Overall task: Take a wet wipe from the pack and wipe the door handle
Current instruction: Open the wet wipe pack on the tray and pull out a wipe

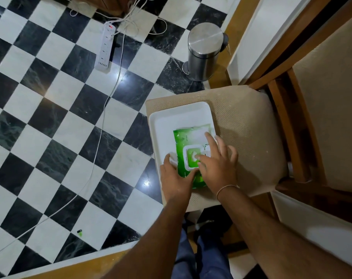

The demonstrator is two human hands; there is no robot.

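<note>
A green wet wipe pack (183, 141) lies in a white tray (171, 117) on a beige chair seat (245, 125). The pack's white flip lid (193, 157) is open, and a bit of white wipe shows in the opening. My left hand (177, 178) presses down on the pack's near left edge and holds it. My right hand (217, 162) rests on the pack, with thumb and a finger pinching at the wipe in the opening. No door handle is in view.
A steel pedal bin (203, 51) stands on the checkered floor beyond the chair. A white power strip (105, 47) with cables lies at the upper left, and one cable crosses the floor. The wooden chair back (288, 125) rises on the right.
</note>
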